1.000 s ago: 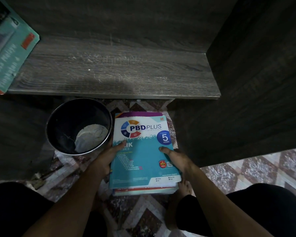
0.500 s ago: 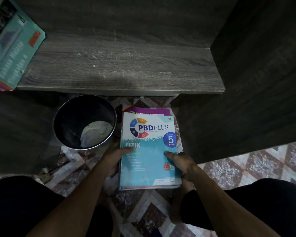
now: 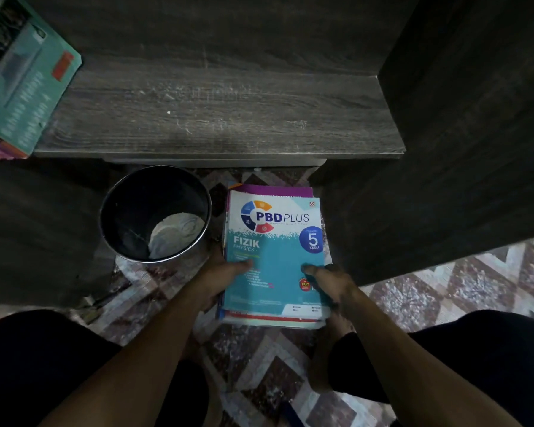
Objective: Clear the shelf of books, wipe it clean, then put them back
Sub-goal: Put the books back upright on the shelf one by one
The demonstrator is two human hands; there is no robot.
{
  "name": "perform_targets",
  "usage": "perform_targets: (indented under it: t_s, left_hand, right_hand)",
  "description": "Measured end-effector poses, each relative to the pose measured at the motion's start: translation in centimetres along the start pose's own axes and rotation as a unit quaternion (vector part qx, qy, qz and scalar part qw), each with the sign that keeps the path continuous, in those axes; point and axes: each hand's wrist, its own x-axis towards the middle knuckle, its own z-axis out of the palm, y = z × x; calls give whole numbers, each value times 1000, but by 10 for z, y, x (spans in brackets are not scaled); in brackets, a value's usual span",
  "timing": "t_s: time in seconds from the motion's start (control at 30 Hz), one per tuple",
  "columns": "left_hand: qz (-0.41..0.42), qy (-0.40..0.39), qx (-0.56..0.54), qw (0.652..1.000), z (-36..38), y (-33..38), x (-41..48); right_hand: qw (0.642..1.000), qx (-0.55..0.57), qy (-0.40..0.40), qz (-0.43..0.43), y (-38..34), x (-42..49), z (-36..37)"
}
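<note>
- left hand (image 3: 225,274) grips the stack of books (image 3: 270,317) at its 9 o'clock edge: thumb flat on the cover, the other fingers curled round the side and out of sight
- right hand (image 3: 332,283) grips the same stack at its 3 o'clock edge: thumb on the cover near the red round badge, fingers wrapped down the side
- top book (image 3: 278,263) is teal and white, face up, reading "PBD PLUS", "FIZIK PHYSICS" and a "5" in a blue circle; a purple cover pokes out from under it at 12 o'clock
- stack is low over the patterned floor (image 3: 259,374), between the person's knees; cannot tell whether it is resting on the floor or lifted off it
- black bucket (image 3: 127,208) with a metal rim stands just beside the stack at 9 to 10 o'clock, with a pale cloth (image 3: 176,235) lying in the bottom
- dark wood shelf (image 3: 222,118) is at 12 o'clock of the stack, its surface scuffed with pale scratches
- teal book (image 3: 25,87) lies flat on more books at the shelf's 9 o'clock end, overhanging the front edge
- dark wood side panel (image 3: 463,149) closes the shelf at 3 o'clock
- dark trousers (image 3: 481,365) fill both bottom corners
</note>
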Motion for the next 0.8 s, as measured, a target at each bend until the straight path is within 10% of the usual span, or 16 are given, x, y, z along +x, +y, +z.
perform_targets:
  t_s: [0.6,0.8]
  left_hand:
    - [-131,-53,-109,984,-21,6,-5]
    - [-12,35,-80,996,-5,-5,-5]
  right_hand:
    - [961,229,-147,-49,-15,-22,-2]
    - [961,245,-117,-57,-8,-23,2]
